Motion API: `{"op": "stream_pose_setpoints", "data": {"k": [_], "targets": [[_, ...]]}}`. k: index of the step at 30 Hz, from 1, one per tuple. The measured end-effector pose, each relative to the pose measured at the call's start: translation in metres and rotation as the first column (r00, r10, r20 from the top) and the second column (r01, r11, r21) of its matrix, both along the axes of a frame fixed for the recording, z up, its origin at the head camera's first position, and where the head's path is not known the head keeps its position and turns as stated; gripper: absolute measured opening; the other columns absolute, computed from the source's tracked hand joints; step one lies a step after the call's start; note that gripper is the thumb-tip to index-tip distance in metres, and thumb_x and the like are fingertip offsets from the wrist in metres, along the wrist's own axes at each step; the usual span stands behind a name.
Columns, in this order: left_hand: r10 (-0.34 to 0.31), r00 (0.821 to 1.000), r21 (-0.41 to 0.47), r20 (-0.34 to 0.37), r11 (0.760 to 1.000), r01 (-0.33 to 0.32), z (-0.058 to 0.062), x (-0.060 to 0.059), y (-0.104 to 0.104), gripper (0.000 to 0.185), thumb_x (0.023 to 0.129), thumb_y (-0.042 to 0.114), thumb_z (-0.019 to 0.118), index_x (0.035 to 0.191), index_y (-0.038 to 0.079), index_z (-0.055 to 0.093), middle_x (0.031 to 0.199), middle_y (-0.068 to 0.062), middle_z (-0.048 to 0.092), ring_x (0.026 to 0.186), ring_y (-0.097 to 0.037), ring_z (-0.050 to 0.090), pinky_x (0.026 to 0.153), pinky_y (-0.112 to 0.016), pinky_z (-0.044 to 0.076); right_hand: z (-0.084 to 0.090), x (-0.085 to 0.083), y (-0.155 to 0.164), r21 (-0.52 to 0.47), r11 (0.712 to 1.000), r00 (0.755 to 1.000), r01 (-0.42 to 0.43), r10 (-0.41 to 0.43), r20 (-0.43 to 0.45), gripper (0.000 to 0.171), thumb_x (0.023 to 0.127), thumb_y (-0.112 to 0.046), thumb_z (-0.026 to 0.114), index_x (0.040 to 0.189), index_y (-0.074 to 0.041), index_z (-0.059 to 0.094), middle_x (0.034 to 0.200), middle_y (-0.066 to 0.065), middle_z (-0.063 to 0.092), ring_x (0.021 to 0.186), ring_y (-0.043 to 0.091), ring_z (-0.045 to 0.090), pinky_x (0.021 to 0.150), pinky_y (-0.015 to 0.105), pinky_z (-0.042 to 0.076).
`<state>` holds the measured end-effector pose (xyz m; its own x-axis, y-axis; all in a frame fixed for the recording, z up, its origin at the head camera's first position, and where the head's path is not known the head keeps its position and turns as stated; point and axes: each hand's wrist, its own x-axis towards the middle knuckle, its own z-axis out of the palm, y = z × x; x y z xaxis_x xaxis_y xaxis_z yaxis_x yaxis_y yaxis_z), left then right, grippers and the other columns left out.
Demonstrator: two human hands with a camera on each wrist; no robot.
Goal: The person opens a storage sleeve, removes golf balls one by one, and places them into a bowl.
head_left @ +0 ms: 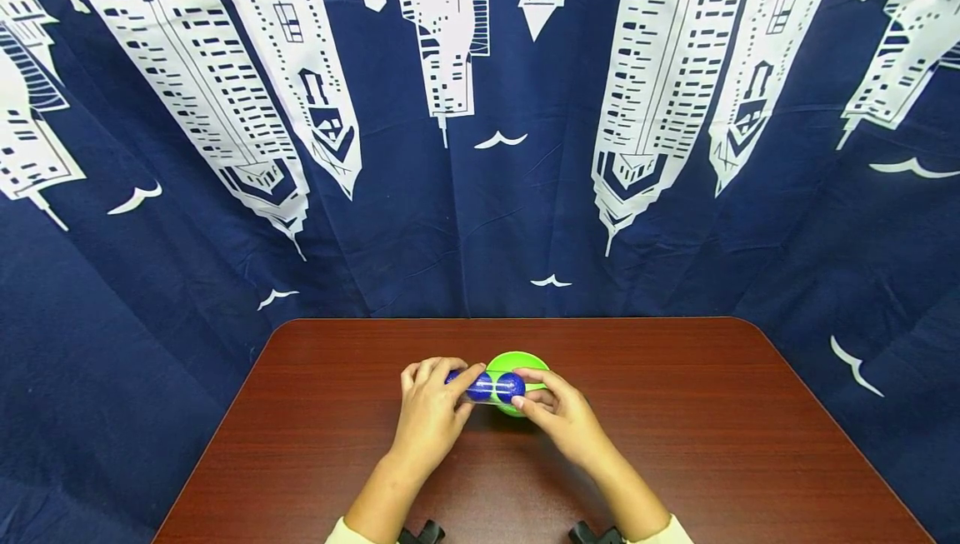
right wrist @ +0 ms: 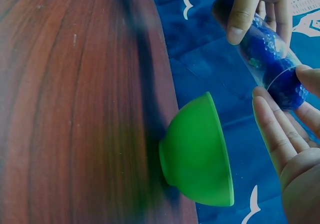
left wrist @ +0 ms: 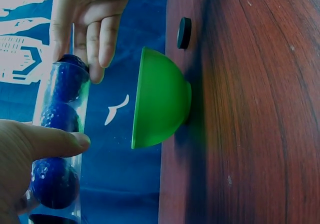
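My left hand [head_left: 427, 419] grips a clear plastic tube [head_left: 494, 388] of dimpled blue golf balls, its thumb across the side. A dark cap [left wrist: 52, 219] closes the tube's near end in the left wrist view. At the other end, one golf ball [right wrist: 290, 91] pokes out past the rim. The thumb and index finger of my right hand [head_left: 566, 419] pinch that ball, while the other fingers stretch out below it. The tube is held over a green bowl [left wrist: 165, 104], which stands upright on the table.
A small black round cap [left wrist: 184, 33] rests on the brown wooden table [head_left: 300, 444] beyond the bowl in the left wrist view. Behind the table hangs a dark blue curtain [head_left: 405, 236] printed with white buildings and birds.
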<state>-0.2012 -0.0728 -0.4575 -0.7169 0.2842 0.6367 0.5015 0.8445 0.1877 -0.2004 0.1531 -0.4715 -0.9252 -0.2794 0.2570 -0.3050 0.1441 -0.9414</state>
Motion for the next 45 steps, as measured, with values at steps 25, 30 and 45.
{"op": "stream_pose_setpoints", "data": {"k": [25,30,45], "targets": [[0.052,0.989,0.222,0.138,0.972,-0.082,-0.016,-0.007,-0.007,0.058,0.072,0.018,0.092,0.125,0.024,0.070,0.113,0.000,0.070,0.108,-0.023,0.063,0.096,-0.052,0.047,0.006,-0.018,0.010,0.054,0.988,0.975,0.143,-0.131,-0.178,0.040,0.089,-0.008,0.077,0.126,-0.004,0.066,0.113,0.016,0.065,0.096,0.021,0.073,0.083,0.023,0.060],[0.034,0.981,0.300,0.193,0.949,-0.092,-0.019,-0.009,-0.009,0.058,0.074,0.017,0.091,0.127,0.023,0.069,0.115,-0.001,0.070,0.110,-0.025,0.064,0.094,-0.052,0.047,0.002,-0.023,0.012,0.159,0.970,0.967,0.184,-0.149,-0.209,0.038,0.088,-0.008,0.078,0.124,-0.007,0.068,0.111,0.011,0.067,0.095,0.025,0.074,0.084,0.030,0.061],[-0.016,0.973,0.393,0.230,0.916,-0.078,-0.021,-0.012,-0.008,0.057,0.075,0.016,0.090,0.128,0.020,0.069,0.115,-0.003,0.070,0.102,-0.024,0.064,0.088,-0.045,0.053,-0.011,-0.043,0.006,0.467,0.861,0.927,0.200,-0.012,-0.374,0.035,0.085,-0.008,0.080,0.119,-0.003,0.069,0.109,0.008,0.067,0.090,0.022,0.074,0.081,0.036,0.062]]}}
